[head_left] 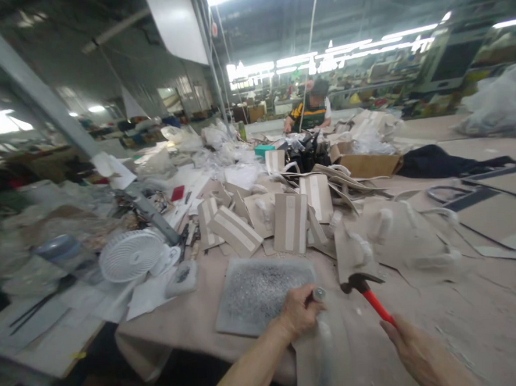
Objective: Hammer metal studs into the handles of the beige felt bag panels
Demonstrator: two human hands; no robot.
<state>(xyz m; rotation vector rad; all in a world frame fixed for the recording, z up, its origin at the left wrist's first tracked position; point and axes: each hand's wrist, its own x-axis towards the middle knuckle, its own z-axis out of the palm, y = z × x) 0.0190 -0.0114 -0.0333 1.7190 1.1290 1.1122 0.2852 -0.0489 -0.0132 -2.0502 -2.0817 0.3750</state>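
Note:
My left hand is closed around a short metal punch, held upright with its round end up, just over the right edge of a worn grey board. In my right hand is the red handle of a hammer, whose dark claw head points up and left, apart from the punch. Below the punch lies a beige panel with a pale, blurred strip on it. What is under the tip of the punch is hidden by my fingers.
Beige striped panels are heaped behind the board. At left are a white fan and a small dish. A person works across the table, beyond a cardboard box.

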